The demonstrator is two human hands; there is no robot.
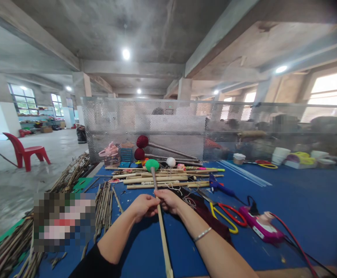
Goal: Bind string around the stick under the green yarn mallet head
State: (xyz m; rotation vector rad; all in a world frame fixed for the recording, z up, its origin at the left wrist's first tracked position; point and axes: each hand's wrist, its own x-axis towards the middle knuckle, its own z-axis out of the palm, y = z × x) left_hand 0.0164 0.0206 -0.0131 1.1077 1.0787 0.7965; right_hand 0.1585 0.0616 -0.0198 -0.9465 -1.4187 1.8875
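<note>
A mallet with a round green head [152, 165] and a long pale wooden handle [164, 243] stretches away from me above the blue table. Just below the head the handle has a grey section. My right hand [170, 200] pinches the handle where the grey meets the pale wood. From the other side my left hand [143, 205] is closed at the same spot, fingertips on the handle. What lies between the fingertips is too small to make out. Beyond the hands lie pale wooden sticks [157, 179] and a white ball-headed mallet [171, 161].
Scissors [229, 216], a blue glue gun [220, 185] and a purple power strip [261, 226] lie right on the blue table [296, 200]. Twig bundles [103, 204] lie left. Dark red mallets [142, 142] rest before a perforated metal screen [174, 123].
</note>
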